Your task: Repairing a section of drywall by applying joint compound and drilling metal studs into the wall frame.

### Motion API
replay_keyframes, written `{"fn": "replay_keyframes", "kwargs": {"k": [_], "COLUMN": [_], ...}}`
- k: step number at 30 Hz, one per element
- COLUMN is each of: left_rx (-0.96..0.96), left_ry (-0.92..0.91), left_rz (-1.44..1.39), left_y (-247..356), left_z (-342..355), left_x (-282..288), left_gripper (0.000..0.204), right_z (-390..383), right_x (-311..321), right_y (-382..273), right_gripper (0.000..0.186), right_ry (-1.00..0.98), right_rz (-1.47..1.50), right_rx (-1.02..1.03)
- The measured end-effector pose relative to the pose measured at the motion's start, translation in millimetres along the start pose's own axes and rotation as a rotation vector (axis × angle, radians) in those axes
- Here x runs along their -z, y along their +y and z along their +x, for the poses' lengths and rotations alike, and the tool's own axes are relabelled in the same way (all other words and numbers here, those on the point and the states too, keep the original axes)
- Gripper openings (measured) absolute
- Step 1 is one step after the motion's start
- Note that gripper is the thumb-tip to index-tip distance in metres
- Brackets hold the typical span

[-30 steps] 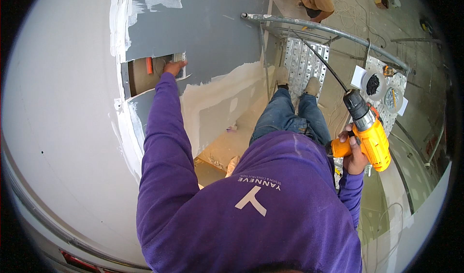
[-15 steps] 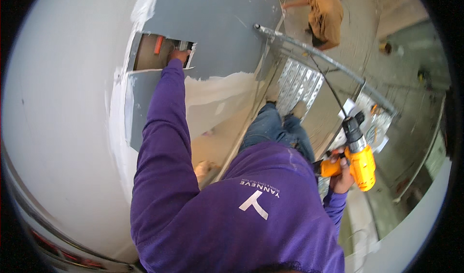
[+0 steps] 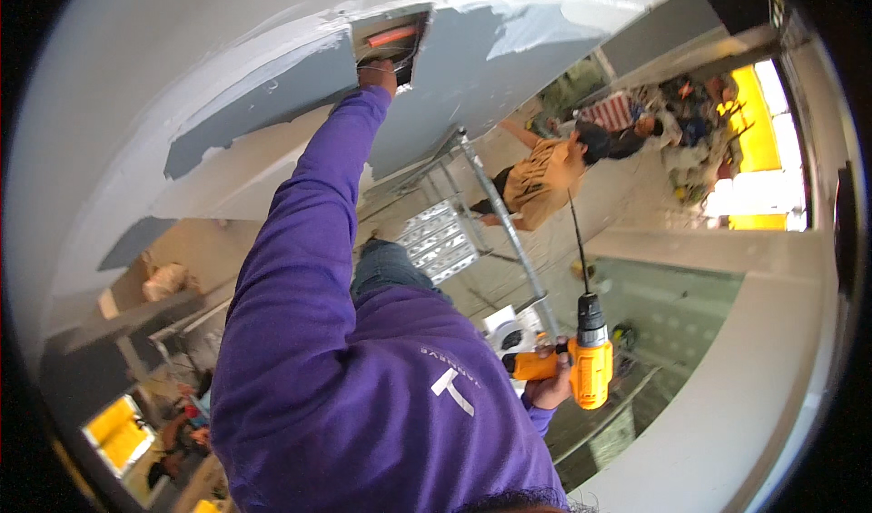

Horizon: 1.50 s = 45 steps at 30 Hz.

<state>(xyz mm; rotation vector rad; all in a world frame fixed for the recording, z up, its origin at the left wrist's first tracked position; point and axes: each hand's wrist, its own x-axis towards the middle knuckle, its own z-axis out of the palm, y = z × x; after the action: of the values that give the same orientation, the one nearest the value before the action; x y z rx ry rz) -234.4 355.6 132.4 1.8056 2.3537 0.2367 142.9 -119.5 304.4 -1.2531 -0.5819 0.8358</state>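
My left hand (image 3: 377,75) reaches up into a rectangular cut-out (image 3: 365,33) in the grey-painted surface. Its fingers are largely hidden inside, so whether they grip anything cannot be made out. Just past the hand, an orange tube (image 3: 391,36) shows within the cut-out, and thin pale wire-like lines run close to the fingers. My right hand (image 3: 551,387) is wrapped round the handle of a yellow and black cordless drill (image 3: 592,372). A long thin drill bit (image 3: 579,245) sits in its chuck, pointing up and away from my body.
A metal scaffold rail (image 3: 502,222) crosses between me and a person in a tan shirt (image 3: 538,181) below. Perforated metal planking (image 3: 438,242) lies near my legs. Piled materials (image 3: 690,131) stand by a bright yellow-covered opening (image 3: 756,118).
My view has swung round, bringing the person and the bright opening further into sight. My left hand stays at the cut-out; the drill in my right hand now points more upright.
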Motion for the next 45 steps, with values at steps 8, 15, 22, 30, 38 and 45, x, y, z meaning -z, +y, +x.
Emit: {"fn": "replay_keyframes", "kwargs": {"k": [8,15,22,30,38,45], "left_rx": [-0.054,-0.106,-0.227,-0.207,-0.219,-0.255], "left_ry": [0.28,0.142,0.02,-0.277,-0.419,-0.318], "left_rz": [-0.175,-0.189,-0.078,0.072,0.151,0.113], "left_y": [-15,-6,-2,-21,-12,-14], "left_z": [1,-5,-5,43,32,30], "left_x": [-17,-6,4,-55,-13,-15], "left_gripper": [0.024,0.024,0.023,0.073,0.074,0.075], "right_z": [-8,-9,-13,-27,-26,5], "right_x": [-23,-30,-31,-15,34,19], "right_y": [-17,-15,-12,-1,28,58], "right_gripper": [0.041,0.047,0.041,0.038,0.037,0.048], "right_ry": [-0.072,-0.074,-0.033,0.049,0.065,-0.063], "right_rz": [-0.027,-0.01,0.009,0.084,0.141,0.213], "right_rx": [0.018,0.04,0.02,-0.102,-0.14,-0.282]}}
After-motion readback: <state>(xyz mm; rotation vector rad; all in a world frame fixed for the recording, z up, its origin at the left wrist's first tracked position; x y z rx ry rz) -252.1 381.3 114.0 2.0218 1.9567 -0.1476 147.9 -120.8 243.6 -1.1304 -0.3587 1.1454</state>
